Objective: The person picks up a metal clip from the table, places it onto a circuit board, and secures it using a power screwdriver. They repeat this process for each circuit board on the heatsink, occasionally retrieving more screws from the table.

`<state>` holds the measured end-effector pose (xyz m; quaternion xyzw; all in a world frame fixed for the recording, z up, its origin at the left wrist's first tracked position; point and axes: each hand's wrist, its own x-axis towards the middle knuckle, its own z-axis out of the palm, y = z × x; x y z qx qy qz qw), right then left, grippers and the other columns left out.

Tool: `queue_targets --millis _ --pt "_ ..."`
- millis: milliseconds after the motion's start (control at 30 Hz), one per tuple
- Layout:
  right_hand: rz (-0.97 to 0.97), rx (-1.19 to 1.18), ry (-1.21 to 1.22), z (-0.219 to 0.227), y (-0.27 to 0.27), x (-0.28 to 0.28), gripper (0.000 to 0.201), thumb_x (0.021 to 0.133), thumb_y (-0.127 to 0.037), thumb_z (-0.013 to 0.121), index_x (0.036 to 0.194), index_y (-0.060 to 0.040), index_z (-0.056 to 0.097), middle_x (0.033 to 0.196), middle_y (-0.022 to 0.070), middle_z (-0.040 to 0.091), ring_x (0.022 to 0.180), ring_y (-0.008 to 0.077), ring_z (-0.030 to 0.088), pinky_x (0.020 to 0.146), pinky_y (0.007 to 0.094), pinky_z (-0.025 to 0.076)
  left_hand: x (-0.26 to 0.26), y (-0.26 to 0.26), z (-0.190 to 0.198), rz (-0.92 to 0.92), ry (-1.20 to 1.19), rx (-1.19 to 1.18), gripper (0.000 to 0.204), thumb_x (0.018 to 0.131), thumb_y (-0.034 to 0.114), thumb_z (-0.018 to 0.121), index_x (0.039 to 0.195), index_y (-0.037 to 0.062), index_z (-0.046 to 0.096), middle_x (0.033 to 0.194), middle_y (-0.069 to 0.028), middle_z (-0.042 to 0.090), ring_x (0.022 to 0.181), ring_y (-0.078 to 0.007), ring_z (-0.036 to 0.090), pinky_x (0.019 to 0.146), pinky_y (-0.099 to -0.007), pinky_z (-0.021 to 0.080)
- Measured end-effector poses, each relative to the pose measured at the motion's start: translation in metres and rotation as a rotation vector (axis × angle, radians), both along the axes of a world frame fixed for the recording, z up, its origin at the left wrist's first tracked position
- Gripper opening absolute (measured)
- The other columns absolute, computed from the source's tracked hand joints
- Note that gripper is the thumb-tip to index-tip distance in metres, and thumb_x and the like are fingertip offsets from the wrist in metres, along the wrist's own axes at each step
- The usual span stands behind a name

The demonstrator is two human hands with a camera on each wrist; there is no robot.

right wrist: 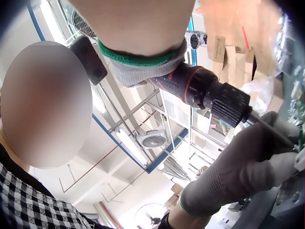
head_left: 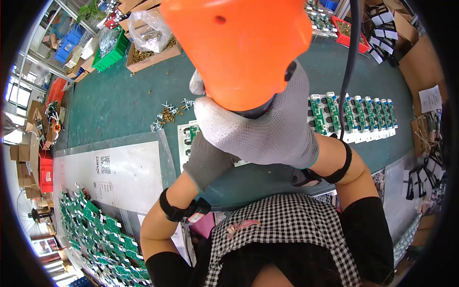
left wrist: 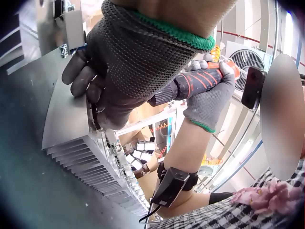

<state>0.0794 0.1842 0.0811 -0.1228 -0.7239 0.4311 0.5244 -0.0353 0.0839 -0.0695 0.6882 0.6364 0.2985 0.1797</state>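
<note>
My right hand (head_left: 260, 134), in a grey knit glove, grips an orange and black electric screwdriver (head_left: 239, 52) by its body. In the right wrist view the screwdriver's metal bit (right wrist: 271, 128) slants down to a board at the right edge, its tip hidden. My gloved left hand (right wrist: 238, 167) is low beside the bit. In the left wrist view my left fingers (left wrist: 82, 82) curl over the edge of a finned metal heat sink (left wrist: 64, 119). Part of a green circuit board (head_left: 192, 130) on a pale base shows beside the left hand in the head view.
A row of green circuit boards (head_left: 356, 115) lies to the right. Loose brass screws (head_left: 167, 115) are scattered left of the work. Many more boards (head_left: 100, 229) fill the lower left. A green bin (head_left: 112, 55) and a carton (head_left: 155, 58) stand behind. A black cable (head_left: 351, 62) hangs at the right.
</note>
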Motion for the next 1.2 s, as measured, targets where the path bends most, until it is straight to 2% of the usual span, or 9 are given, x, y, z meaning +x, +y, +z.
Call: queue_targets --millis 333,500,600,633,767,933,1033,1100,1200 --pt "-0.02 0.086 0.002 -0.003 0.002 0.003 0.019 0.068 -0.002 0.067 0.087 -0.0037 0.066 0.08 0.0038 0.069 0.07 0.0154 0.066 0.067 0.03 0.054 0.005 0.003 0.022 0.039 0.13 -0.286 0.054 0.069 0.036 0.081 0.113 0.0103 0.064 0.108 -0.0108 0.067 0.1 -0.0321 0.064 0.086 -0.042 0.05" --pt "0.038 0.058 -0.017 -0.004 -0.002 0.005 0.02 0.068 -0.002 0.069 0.088 -0.0045 0.067 0.079 0.0037 0.069 0.07 0.0153 0.066 0.067 0.0287 0.054 -0.004 -0.005 -0.011 0.063 -0.397 -0.226 0.061 0.077 0.033 0.076 0.129 0.0097 0.056 0.126 -0.0116 0.059 0.116 -0.0298 0.056 0.098 -0.0391 0.045" --pt "-0.004 0.088 0.003 -0.006 -0.002 0.002 0.02 0.068 -0.003 0.069 0.087 -0.0041 0.067 0.079 0.0035 0.069 0.07 0.0144 0.066 0.067 0.0277 0.053 -0.009 -0.005 -0.001 -0.043 -0.149 -0.183 0.057 0.081 0.03 0.072 0.131 0.009 0.054 0.129 -0.0114 0.057 0.119 -0.0285 0.054 0.101 -0.0375 0.043" --pt "-0.006 0.086 0.005 -0.005 -0.001 0.002 0.02 0.068 -0.003 0.069 0.088 -0.0038 0.066 0.079 0.0035 0.069 0.071 0.0141 0.066 0.068 0.0275 0.053 -0.006 -0.005 -0.001 -0.032 -0.043 -0.117 0.055 0.081 0.03 0.072 0.129 0.009 0.055 0.125 -0.0121 0.059 0.115 -0.0286 0.056 0.099 -0.0372 0.044" --pt "0.085 -0.085 -0.023 -0.002 -0.001 0.007 0.024 0.07 -0.002 0.069 0.094 -0.0026 0.065 0.086 0.0038 0.069 0.076 0.0123 0.065 0.07 0.0273 0.053 -0.009 -0.001 -0.021 -0.015 -0.438 -0.174 0.048 0.077 0.032 0.075 0.117 0.0078 0.061 0.103 -0.0146 0.066 0.096 -0.0311 0.064 0.087 -0.0367 0.05" --pt "0.088 -0.106 -0.06 0.002 0.001 0.011 0.034 0.072 -0.004 0.068 0.105 -0.0033 0.058 0.091 0.0063 0.065 0.081 0.017 0.063 0.074 0.0302 0.052 -0.021 0.005 0.096 0.128 0.273 0.197 0.03 0.084 0.024 0.069 0.105 0.0042 0.063 0.088 -0.0146 0.067 0.077 -0.0299 0.064 0.07 -0.0362 0.052" --pt "0.093 -0.125 -0.038 0.002 0.001 0.009 0.043 0.07 -0.011 0.071 0.108 -0.0055 0.052 0.087 0.0113 0.06 0.08 0.0278 0.064 0.074 0.0358 0.051 -0.021 0.013 0.186 0.299 -0.221 0.583 0.018 0.092 0.014 0.062 0.104 0.001 0.061 0.086 -0.0077 0.067 0.083 -0.0169 0.065 0.067 -0.0293 0.051" --pt "0.004 0.084 0.014 -0.003 0.002 0.005 0.045 0.071 -0.013 0.073 0.109 -0.0052 0.052 0.09 0.012 0.061 0.083 0.0277 0.065 0.075 0.0359 0.051 -0.004 0.006 0.217 0.076 -0.425 0.702 0.02 0.092 0.014 0.062 0.107 0.0008 0.06 0.089 -0.008 0.066 0.085 -0.017 0.065 0.069 -0.0297 0.05" --pt "0.017 0.053 0.063 -0.018 0.004 -0.005 0.051 0.071 -0.017 0.078 0.112 -0.0048 0.052 0.093 0.0132 0.062 0.087 0.0299 0.066 0.076 0.037 0.051 0.023 0.007 0.226 -0.124 -0.512 0.679 0.024 0.093 0.015 0.062 0.111 0.0005 0.058 0.093 -0.0084 0.065 0.088 -0.0172 0.064 0.074 -0.0303 0.049"
